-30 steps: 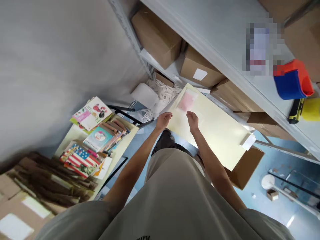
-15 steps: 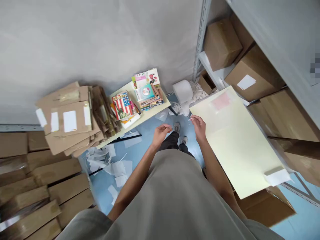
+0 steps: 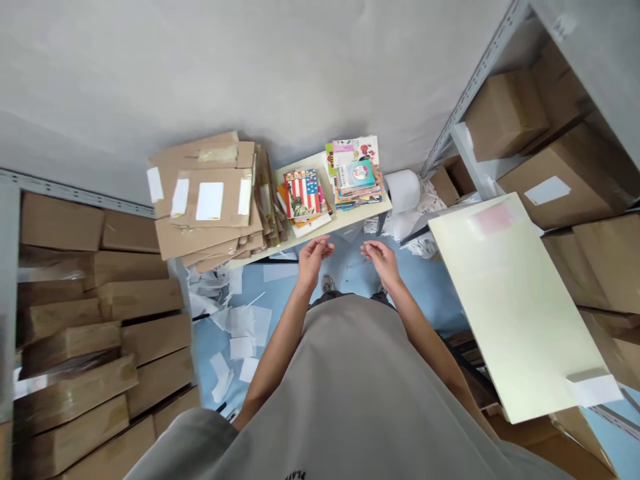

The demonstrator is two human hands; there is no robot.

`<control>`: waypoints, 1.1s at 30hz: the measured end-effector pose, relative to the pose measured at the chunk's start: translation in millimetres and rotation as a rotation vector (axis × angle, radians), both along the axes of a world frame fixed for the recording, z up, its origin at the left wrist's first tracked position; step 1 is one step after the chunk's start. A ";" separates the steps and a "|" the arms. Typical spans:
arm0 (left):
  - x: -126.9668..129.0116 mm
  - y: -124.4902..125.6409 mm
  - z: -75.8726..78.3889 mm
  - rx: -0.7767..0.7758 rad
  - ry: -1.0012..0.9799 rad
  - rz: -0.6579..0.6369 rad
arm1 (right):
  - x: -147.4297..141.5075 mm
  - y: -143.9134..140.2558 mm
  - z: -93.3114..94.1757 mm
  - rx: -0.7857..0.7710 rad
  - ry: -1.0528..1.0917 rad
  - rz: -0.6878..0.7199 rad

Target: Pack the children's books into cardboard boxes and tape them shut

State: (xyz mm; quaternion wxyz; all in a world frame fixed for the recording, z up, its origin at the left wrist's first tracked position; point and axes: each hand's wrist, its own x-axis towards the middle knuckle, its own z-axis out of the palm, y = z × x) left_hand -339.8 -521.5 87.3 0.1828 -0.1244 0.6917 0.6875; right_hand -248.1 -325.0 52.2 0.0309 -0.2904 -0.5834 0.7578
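Far left, stacked cardboard boxes fill a rack. Flattened cartons lean on a small pale table that carries piles of thin books. The left hand hovers just short of the table's near edge, fingers loosely curled and half open, holding nothing. The right hand hangs beside it, also half open and empty. The books, nearest both hands, look light, flat and glossy, so likely to slide; gripping a pile by its edges would probably serve best. Rightward lies a pale board beside shelved boxes.
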 end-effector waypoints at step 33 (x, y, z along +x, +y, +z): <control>-180.9 -284.5 16.4 0.630 -0.236 0.528 | -214.9 -326.0 63.4 0.328 0.096 0.362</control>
